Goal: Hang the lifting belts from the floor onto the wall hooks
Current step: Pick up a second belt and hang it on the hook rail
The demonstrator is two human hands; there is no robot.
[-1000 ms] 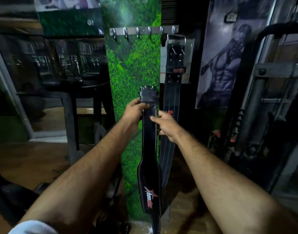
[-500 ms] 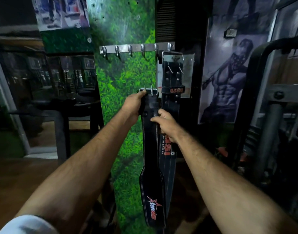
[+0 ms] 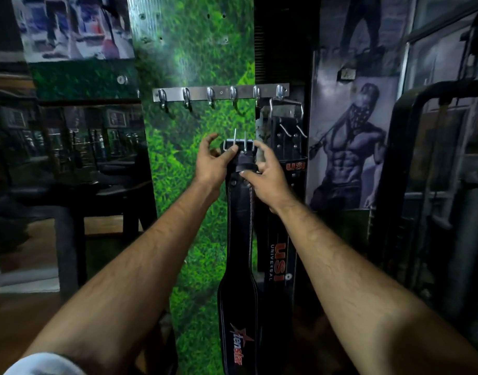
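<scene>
Belts (image 3: 239, 239): two; hooks (image 3: 211, 96): six.

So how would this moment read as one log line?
step: hanging | held belt: both hands, left, right, buckle below rack | USI belt: hung

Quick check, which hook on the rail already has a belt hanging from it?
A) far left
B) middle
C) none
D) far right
D: the USI belt hangs by its buckle from the far-right hook of the hook rail; the other hooks are bare, and both hands hold the Tenstar belt below the rail.
</scene>
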